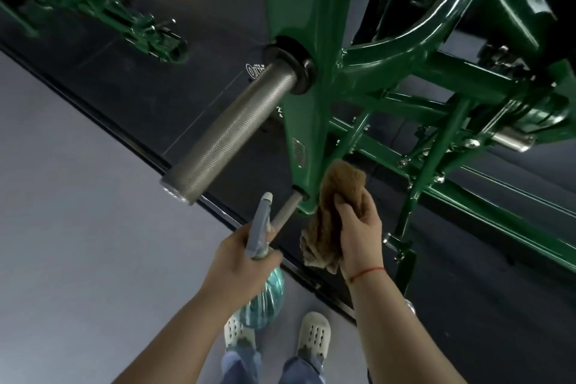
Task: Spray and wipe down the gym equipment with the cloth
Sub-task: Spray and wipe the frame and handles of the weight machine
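— What have you got on the head view?
— My left grip [240,259] is wrapped round the spray bottle [265,293], nozzle pointing up. My right grip [358,234] bunches the brown cloth [339,193] against the green frame [308,40], below the knurled steel sleeve [233,131].

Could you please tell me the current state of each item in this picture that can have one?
spray bottle: held at the neck, nozzle toward the green frame.
cloth: bunched, pressed against the frame's lower end.
knurled sleeve: bare, no plate loaded.
left hand: grips the spray bottle.
right hand: grips the cloth.
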`<state>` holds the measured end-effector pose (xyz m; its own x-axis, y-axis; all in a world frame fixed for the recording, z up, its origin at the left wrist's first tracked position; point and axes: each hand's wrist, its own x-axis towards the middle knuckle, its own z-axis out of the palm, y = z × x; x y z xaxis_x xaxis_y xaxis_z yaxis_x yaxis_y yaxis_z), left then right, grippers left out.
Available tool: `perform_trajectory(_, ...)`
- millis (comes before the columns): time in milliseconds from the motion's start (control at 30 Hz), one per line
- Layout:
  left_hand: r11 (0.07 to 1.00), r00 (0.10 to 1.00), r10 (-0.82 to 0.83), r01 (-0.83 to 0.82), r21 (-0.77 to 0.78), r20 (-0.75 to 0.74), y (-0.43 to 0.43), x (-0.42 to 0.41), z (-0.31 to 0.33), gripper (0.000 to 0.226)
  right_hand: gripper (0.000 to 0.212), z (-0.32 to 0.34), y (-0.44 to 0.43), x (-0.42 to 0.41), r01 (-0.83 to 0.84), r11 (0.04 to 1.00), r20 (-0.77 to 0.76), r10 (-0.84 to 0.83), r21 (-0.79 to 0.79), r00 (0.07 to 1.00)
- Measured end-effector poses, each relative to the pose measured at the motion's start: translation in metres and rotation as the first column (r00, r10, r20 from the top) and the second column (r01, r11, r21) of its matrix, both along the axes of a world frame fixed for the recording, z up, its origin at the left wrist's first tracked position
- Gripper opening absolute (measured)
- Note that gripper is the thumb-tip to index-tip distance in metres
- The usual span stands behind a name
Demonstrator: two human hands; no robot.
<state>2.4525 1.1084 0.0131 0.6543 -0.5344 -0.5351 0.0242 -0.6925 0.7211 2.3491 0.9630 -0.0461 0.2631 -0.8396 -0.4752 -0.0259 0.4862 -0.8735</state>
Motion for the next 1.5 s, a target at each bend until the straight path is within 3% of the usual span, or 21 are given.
perform_trajectory(100,1.000,1.000,-0.007,0.008,-0.009,0.030,-0.025,0.009,-0.012,0.033,0.041,0.007,-0.022,0.019,0.048,0.939,-0.038,-0.064,-0.340,0.997)
perform_trajectory(200,0.998,0.992,-0.058,0.060,-0.010,0.113,-0.044,0.021,-0.026,0.030,0.050,0.022,-0.044,0.050,0.117,0.663,0.013,-0.160,-0.739,0.987)
perform_trajectory(300,0.996,0.986,-0.058,0.068,-0.061,0.154,-0.057,0.038,-0.045,0.026,0.058,0.014,-0.065,0.084,0.109,0.421,0.037,-0.175,-0.901,0.984)
perform_trajectory(400,0.993,0.989,-0.036,0.051,-0.103,0.147,-0.064,0.054,-0.064,0.030,0.079,-0.024,-0.074,0.103,0.020,0.235,-0.037,-0.238,-0.972,0.970)
perform_trajectory(467,0.991,0.986,-0.032,0.052,-0.122,0.164,-0.067,0.065,-0.077,0.033,0.091,-0.056,-0.077,0.109,-0.020,0.201,-0.074,-0.263,-0.979,0.962)
perform_trajectory(633,0.976,0.984,-0.075,0.105,-0.190,0.160,-0.078,0.087,-0.110,0.029,0.069,-0.118,-0.082,0.108,0.048,0.471,-0.025,-0.146,-0.881,0.989)
perform_trajectory(700,0.966,0.981,-0.100,0.136,-0.221,0.164,-0.086,0.094,-0.119,0.027,0.058,-0.109,-0.093,0.111,0.140,0.475,0.066,-0.170,-0.869,0.983)
perform_trajectory(733,0.958,0.983,-0.104,0.141,-0.250,0.153,-0.086,0.096,-0.124,0.026,0.053,-0.098,-0.097,0.113,0.216,0.418,0.140,-0.204,-0.882,0.969)
perform_trajectory(833,0.924,0.970,-0.136,0.198,-0.326,0.201,-0.096,0.105,-0.133,0.020,0.054,-0.063,-0.111,0.125,0.334,0.090,0.298,-0.279,-0.938,0.913)
perform_trajectory(933,0.874,0.950,-0.162,0.264,-0.407,0.268,-0.097,0.110,-0.143,0.007,0.061,-0.089,-0.112,0.135,0.250,-0.102,0.270,-0.360,-0.963,0.893)
perform_trajectory(1000,0.851,0.944,-0.141,0.270,-0.450,0.298,-0.095,0.114,-0.154,0.010,0.059,-0.131,-0.109,0.135,0.171,-0.188,0.230,-0.361,-0.967,0.904)
perform_trajectory(1133,0.796,0.938,-0.160,0.307,-0.521,0.309,-0.090,0.120,-0.173,0.023,0.065,-0.179,-0.101,0.123,0.027,-0.209,0.103,-0.363,-0.978,0.926)
perform_trajectory(1200,0.783,0.933,-0.148,0.313,-0.537,0.329,-0.084,0.119,-0.175,0.026,0.071,-0.164,-0.099,0.115,-0.053,-0.275,0.061,-0.389,-0.960,0.919)
perform_trajectory(1300,0.765,0.935,-0.138,0.310,-0.564,0.326,-0.073,0.118,-0.163,0.029,0.068,-0.101,-0.095,0.109,-0.112,-0.449,0.091,-0.406,-0.887,0.909)
perform_trajectory(1367,0.743,0.929,-0.156,0.334,-0.580,0.336,-0.066,0.120,-0.152,0.045,0.061,-0.058,-0.093,0.114,-0.212,-0.546,0.072,-0.451,-0.811,0.889)
perform_trajectory(1433,0.731,0.924,-0.150,0.342,-0.591,0.351,-0.062,0.123,-0.146,0.057,0.055,-0.039,-0.092,0.120,-0.366,-0.592,0.006,-0.531,-0.718,0.847)
perform_trajectory(1500,0.726,0.928,-0.135,0.331,-0.603,0.347,-0.060,0.125,-0.147,0.052,0.051,-0.054,-0.097,0.123,-0.508,-0.618,-0.079,-0.585,-0.600,0.807)
